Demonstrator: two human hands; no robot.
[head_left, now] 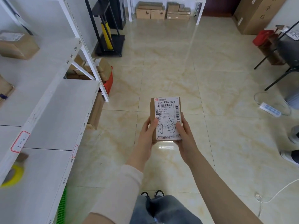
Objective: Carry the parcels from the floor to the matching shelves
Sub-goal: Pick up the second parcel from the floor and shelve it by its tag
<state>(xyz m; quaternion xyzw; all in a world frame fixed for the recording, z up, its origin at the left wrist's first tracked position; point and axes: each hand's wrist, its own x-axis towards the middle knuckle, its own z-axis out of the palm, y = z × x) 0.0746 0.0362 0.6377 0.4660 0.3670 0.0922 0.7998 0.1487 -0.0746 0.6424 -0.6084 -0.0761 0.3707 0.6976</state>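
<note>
A small brown cardboard parcel [165, 110] with a white shipping label and black handwriting is held up over the tiled floor at the centre of the view. My left hand [148, 136] grips its left side and my right hand [185, 135] grips its right side, thumbs lying on the label. A white shelf unit [53, 101] with numbered front edges and a red-bordered tag reading 1-2 [20, 141] stands to my left. One brown box [17, 45] sits on its upper board.
More cardboard parcels [98, 68] lie in a red crate under the left shelf. A black trolley [111, 44] with a yellow roll stands behind it. Boxes sit under a far shelf [163, 12]. A power strip [269, 109], black chair legs and another person's shoes are at right.
</note>
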